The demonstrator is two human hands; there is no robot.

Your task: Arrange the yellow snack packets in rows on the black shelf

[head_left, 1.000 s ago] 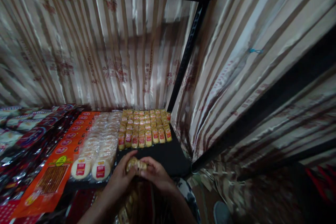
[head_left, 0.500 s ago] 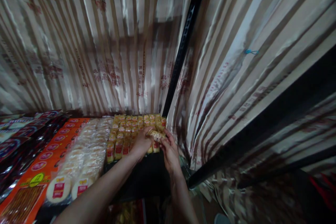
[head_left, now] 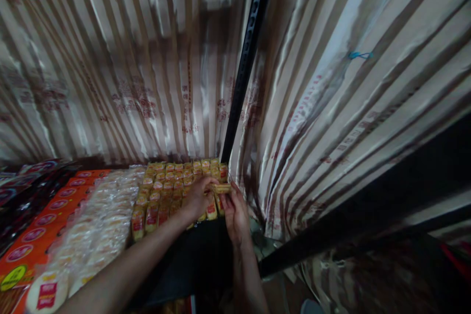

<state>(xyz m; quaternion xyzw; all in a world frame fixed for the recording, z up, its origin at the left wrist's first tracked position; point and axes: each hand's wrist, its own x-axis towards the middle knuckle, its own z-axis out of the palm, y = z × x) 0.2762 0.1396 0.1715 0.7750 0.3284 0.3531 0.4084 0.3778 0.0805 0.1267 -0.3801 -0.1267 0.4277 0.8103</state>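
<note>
Between both hands is a small yellow wrapped snack packet [head_left: 222,189], held level above the front right of the rows. My left hand [head_left: 198,198] grips its left end, fingers closed. At its right end, my right hand [head_left: 236,211] pinches it between thumb and fingers, palm turned partly up. Below and behind the hands stand rows of matching yellow snack packets [head_left: 165,184] with red labels, packed tightly on a dark shelf [head_left: 191,255]. My left hand and forearm hide some of the front ones.
To the left lie clear-wrapped round white crackers [head_left: 106,211], orange snack bags [head_left: 55,211] and dark glossy packages [head_left: 25,206]. A black perforated post [head_left: 243,68] rises at the back corner. Striped sheeting [head_left: 154,68] hangs behind and to the right. A dark bar [head_left: 349,201] slants along the right.
The held packet has turned from showing its broad face to a thin, level edge. My view has shifted, so the shelf goods appear farther left.
</note>
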